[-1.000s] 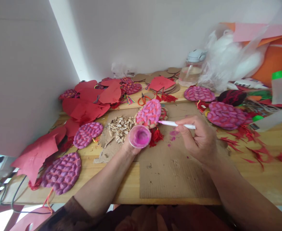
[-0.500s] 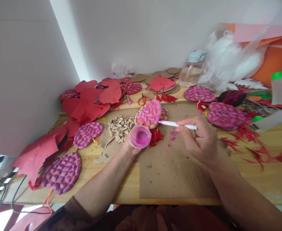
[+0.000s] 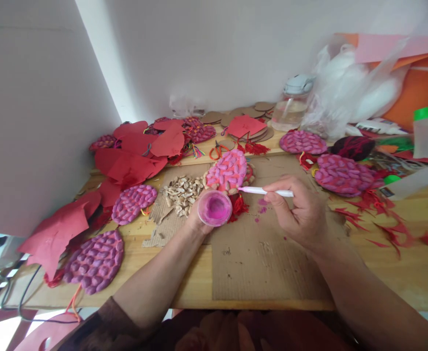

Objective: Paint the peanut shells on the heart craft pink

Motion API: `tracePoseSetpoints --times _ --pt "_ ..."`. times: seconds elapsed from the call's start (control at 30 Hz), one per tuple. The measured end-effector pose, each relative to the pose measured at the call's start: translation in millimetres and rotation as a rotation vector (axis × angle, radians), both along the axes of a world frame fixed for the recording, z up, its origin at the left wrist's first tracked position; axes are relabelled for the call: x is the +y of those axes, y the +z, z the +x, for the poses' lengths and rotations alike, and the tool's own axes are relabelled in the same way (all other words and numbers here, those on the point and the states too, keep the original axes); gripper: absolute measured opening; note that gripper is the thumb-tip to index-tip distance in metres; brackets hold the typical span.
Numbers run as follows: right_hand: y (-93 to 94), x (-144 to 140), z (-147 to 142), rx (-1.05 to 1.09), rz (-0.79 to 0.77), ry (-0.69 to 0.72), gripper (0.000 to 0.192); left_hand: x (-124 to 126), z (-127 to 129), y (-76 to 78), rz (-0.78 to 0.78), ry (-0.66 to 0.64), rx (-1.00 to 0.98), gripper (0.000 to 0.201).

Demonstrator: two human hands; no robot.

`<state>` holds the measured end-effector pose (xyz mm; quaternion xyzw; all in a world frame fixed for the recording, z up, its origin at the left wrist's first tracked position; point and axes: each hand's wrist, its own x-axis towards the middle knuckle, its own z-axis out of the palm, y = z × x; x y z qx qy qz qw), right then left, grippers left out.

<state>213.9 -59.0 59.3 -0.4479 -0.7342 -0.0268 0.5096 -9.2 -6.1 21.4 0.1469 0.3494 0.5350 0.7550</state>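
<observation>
Right grip pinching a white brush, left grip cupped round a pot of pink paint.

Bench point(image 3: 400, 273) of pale wood carries it all, with a cardboard sheet point(image 3: 265, 258) laid over its middle as the landmark here. At the sheet's far edge lies the shell-covered oval point(image 3: 226, 171), half pink, half bare. Just left of it, a heap of loose shells point(image 3: 181, 191). Right hand point(image 3: 301, 214) holds the brush point(image 3: 268, 191) level, tip touching the oval's near-right rim. Left hand point(image 3: 195, 219) holds the paint pot point(image 3: 214, 208) open, just in front of the oval. Risk, as I judge it: the pot sits tilted in the fingers, so a nudge could spill pink onto the sheet, already spotted, or onto the red tassel point(image 3: 239, 205) beside it.
</observation>
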Motion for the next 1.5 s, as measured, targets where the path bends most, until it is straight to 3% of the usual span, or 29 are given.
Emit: tracePoseSetpoints --times 0.5,0.77,0.97,1.1,1.5 --pt "-0.9 1.9 2.4 -0.005 -0.007 -0.015 0.004 -0.1 1.0 1.4 0.001 -0.012 0.005 0.010" --pt "-0.5 2.3 3.9 0.013 -0.002 0.000 0.007 0.8 6.0 3.7 0.003 0.042 0.004 0.013" --pt "-1.6 3.6 4.5 0.011 0.031 -0.060 0.005 -0.1 9.1 6.5 0.034 0.090 0.050 0.022" --pt "-2.3 3.5 3.1 -0.046 0.040 -0.027 0.003 -0.8 10.4 6.4 0.059 0.124 0.091 0.026" --pt "-2.2 3.8 3.6 -0.043 0.069 -0.085 0.004 -2.4 10.8 4.3 0.146 0.109 0.193 0.034"
